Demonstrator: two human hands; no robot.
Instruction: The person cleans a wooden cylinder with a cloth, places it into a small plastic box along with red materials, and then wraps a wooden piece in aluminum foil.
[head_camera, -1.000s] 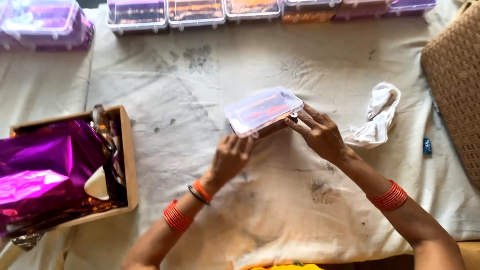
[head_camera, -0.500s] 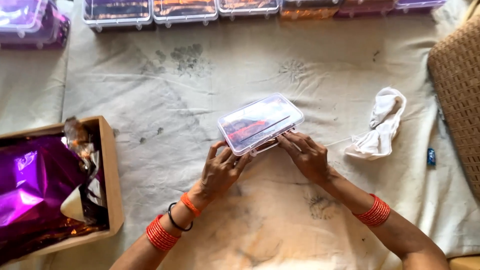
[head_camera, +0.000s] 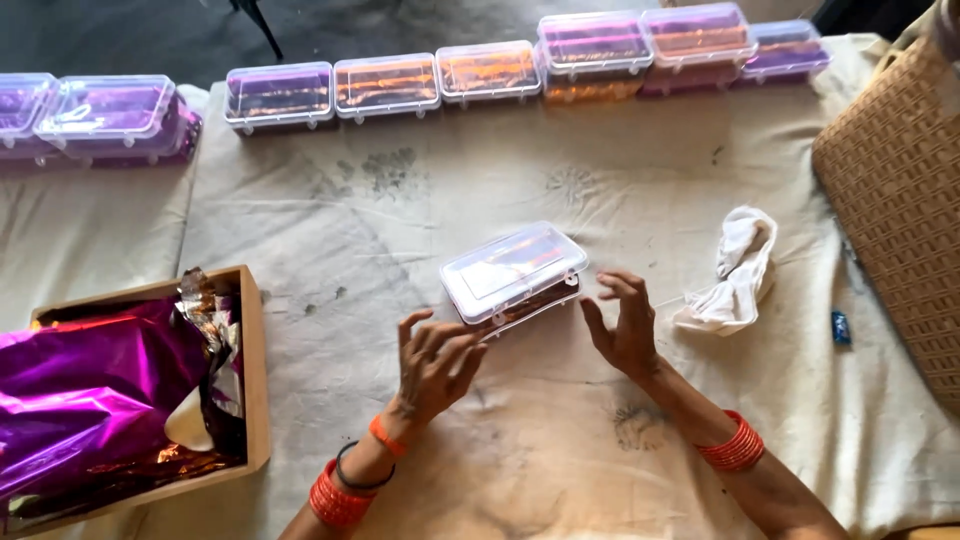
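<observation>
Right now my left hand (head_camera: 437, 362) sits just below the near left corner of the clear plastic box (head_camera: 514, 271), fingers spread and loosely curled, their tips at or just short of the box's edge; I cannot tell whether they touch it. My right hand (head_camera: 622, 325) stands beside the box's right end, palm turned toward it, fingers open and fanned, gripping nothing. That lidded box lies on the stained cream cloth (head_camera: 560, 440) in the middle of the table, with something orange showing through its side. A crumpled white rag (head_camera: 735, 270) lies just right of my right hand, and a woven basket (head_camera: 900, 200) stands beyond it. At my left, a wooden tray (head_camera: 255, 390) holds shiny purple foil (head_camera: 90, 390). Along the far edge runs a row of filled clear boxes (head_camera: 490, 68).
</observation>
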